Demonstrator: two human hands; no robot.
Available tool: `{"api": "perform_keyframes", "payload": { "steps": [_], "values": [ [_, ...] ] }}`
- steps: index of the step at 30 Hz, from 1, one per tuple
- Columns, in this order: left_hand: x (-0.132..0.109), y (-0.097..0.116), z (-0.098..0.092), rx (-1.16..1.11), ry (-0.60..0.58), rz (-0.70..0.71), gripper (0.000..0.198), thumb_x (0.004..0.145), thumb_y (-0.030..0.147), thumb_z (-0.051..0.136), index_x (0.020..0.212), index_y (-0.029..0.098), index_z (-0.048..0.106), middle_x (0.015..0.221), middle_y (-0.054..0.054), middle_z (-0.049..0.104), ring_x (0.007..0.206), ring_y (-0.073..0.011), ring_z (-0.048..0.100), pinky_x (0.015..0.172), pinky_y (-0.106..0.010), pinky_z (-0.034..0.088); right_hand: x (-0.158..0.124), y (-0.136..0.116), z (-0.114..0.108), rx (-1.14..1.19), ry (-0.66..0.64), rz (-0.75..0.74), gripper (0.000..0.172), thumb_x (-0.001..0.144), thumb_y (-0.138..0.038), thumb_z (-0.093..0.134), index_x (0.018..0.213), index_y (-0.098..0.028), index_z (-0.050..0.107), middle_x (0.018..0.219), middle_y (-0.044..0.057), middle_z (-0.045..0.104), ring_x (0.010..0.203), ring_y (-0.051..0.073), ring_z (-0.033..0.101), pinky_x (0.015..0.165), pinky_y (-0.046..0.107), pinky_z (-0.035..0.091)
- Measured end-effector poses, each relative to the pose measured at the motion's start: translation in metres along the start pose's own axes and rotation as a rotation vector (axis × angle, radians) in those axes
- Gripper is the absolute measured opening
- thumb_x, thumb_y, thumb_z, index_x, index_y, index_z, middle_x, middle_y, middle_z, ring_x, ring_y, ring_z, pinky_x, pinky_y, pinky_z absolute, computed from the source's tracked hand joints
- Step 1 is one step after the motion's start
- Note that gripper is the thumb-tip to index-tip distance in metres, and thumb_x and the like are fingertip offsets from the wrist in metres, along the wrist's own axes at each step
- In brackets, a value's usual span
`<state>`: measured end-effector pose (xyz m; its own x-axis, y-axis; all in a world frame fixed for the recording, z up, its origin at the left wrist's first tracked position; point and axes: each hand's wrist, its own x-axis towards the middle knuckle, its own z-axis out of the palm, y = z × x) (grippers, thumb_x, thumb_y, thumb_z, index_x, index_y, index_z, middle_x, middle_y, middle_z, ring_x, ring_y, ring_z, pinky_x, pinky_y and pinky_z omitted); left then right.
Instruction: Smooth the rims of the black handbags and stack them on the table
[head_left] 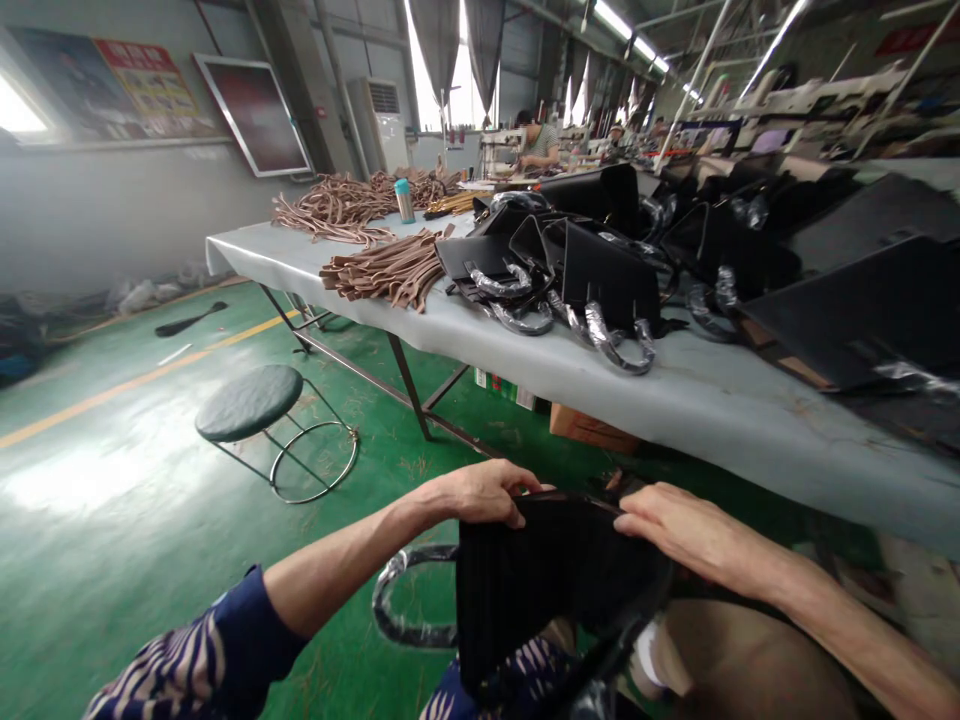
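A black handbag (547, 580) rests on my lap at the bottom of the view, its plastic-wrapped handle (397, 600) hanging to the left. My left hand (480, 492) is curled over the bag's top edge on the left. My right hand (675, 525) grips the same top edge on the right, fingers closed on it. Both forearms reach in from the lower corners.
A long grey table (690, 400) runs across in front, holding several black handbags (600, 275) with wrapped handles, brown strap piles (390, 270) and a teal bottle (404, 200). A round stool (251, 402) stands on the green floor at left. People work at the far end.
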<state>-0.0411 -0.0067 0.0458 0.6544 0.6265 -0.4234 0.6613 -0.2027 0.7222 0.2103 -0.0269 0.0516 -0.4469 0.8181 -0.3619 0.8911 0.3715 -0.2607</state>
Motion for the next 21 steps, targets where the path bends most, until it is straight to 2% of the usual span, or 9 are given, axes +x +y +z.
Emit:
{"api": "perform_keyframes", "payload": {
  "steps": [2, 4, 7, 9, 11, 13, 15, 18, 21],
  "values": [
    [-0.010, -0.005, 0.017, 0.131, 0.094, -0.039, 0.039, 0.073, 0.021, 0.049, 0.113, 0.021, 0.051, 0.089, -0.001, 0.063, 0.081, -0.0177, 0.058, 0.064, -0.023, 0.042, 0.003, -0.005, 0.022, 0.018, -0.002, -0.012, 0.034, 0.088, -0.035, 0.033, 0.063, -0.021, 0.053, 0.071, 0.003, 0.062, 0.075, 0.018, 0.059, 0.066, 0.028, 0.039],
    [-0.015, -0.005, 0.032, 0.318, 0.192, -0.039, 0.041, 0.078, 0.019, 0.043, 0.119, 0.021, 0.043, 0.089, -0.004, 0.062, 0.084, -0.0202, 0.058, 0.067, -0.026, 0.043, 0.006, -0.009, 0.032, 0.015, -0.005, -0.008, 0.035, 0.088, -0.035, 0.033, 0.064, -0.021, 0.054, 0.071, 0.003, 0.062, 0.076, 0.018, 0.059, 0.067, 0.029, 0.039],
    [-0.014, 0.004, 0.045, 0.583, 0.221, 0.009, 0.062, 0.067, 0.010, 0.051, 0.124, 0.020, 0.031, 0.098, -0.008, 0.058, 0.086, -0.0241, 0.057, 0.070, -0.032, 0.044, 0.009, -0.016, 0.030, -0.027, -0.016, -0.020, 0.031, 0.086, -0.032, 0.036, 0.065, -0.021, 0.056, 0.070, 0.005, 0.063, 0.075, 0.019, 0.060, 0.066, 0.029, 0.039],
    [-0.008, 0.011, 0.049, 0.663, 0.209, 0.049, 0.068, 0.057, 0.006, 0.057, 0.119, 0.019, 0.032, 0.105, -0.009, 0.053, 0.088, -0.0250, 0.055, 0.071, -0.033, 0.045, 0.009, -0.020, 0.024, -0.051, -0.016, -0.024, 0.028, 0.085, -0.031, 0.039, 0.067, -0.020, 0.058, 0.071, 0.007, 0.064, 0.076, 0.020, 0.061, 0.066, 0.029, 0.039],
    [0.001, 0.015, 0.052, 0.661, 0.226, 0.082, 0.056, 0.059, 0.009, 0.057, 0.110, 0.018, 0.037, 0.106, -0.009, 0.051, 0.088, -0.0237, 0.053, 0.072, -0.033, 0.045, 0.009, -0.022, 0.021, -0.054, -0.013, -0.009, 0.028, 0.085, -0.031, 0.041, 0.068, -0.020, 0.059, 0.073, 0.008, 0.065, 0.076, 0.021, 0.061, 0.066, 0.029, 0.039],
    [0.011, 0.016, 0.056, 0.625, 0.264, 0.098, 0.035, 0.068, 0.011, 0.051, 0.100, 0.019, 0.041, 0.102, -0.008, 0.051, 0.086, -0.0209, 0.053, 0.071, -0.031, 0.045, 0.008, -0.022, 0.021, -0.042, -0.004, 0.013, 0.028, 0.085, -0.032, 0.041, 0.069, -0.019, 0.060, 0.073, 0.008, 0.065, 0.076, 0.020, 0.061, 0.066, 0.029, 0.039],
    [0.019, 0.015, 0.060, 0.589, 0.307, 0.072, 0.022, 0.074, 0.011, 0.043, 0.095, 0.019, 0.043, 0.098, -0.006, 0.053, 0.083, -0.0188, 0.053, 0.069, -0.029, 0.045, 0.006, -0.018, 0.024, -0.024, 0.003, 0.019, 0.029, 0.085, -0.033, 0.040, 0.069, -0.020, 0.060, 0.073, 0.007, 0.064, 0.076, 0.020, 0.061, 0.066, 0.028, 0.039],
    [0.026, 0.015, 0.065, 0.537, 0.355, -0.020, 0.016, 0.080, 0.013, 0.036, 0.090, 0.018, 0.047, 0.092, -0.005, 0.055, 0.078, -0.0167, 0.055, 0.068, -0.028, 0.045, 0.005, -0.012, 0.029, 0.001, 0.005, 0.024, 0.029, 0.085, -0.034, 0.040, 0.070, -0.020, 0.060, 0.073, 0.007, 0.064, 0.077, 0.020, 0.061, 0.067, 0.029, 0.039],
    [0.030, 0.019, 0.070, 0.511, 0.395, -0.089, 0.011, 0.080, 0.021, 0.041, 0.086, 0.018, 0.050, 0.090, -0.004, 0.056, 0.077, -0.0165, 0.055, 0.069, -0.028, 0.044, 0.007, -0.006, 0.033, 0.010, 0.012, 0.027, 0.030, 0.085, -0.036, 0.040, 0.070, -0.020, 0.060, 0.074, 0.007, 0.064, 0.078, 0.021, 0.061, 0.067, 0.029, 0.038]
  ]
}}
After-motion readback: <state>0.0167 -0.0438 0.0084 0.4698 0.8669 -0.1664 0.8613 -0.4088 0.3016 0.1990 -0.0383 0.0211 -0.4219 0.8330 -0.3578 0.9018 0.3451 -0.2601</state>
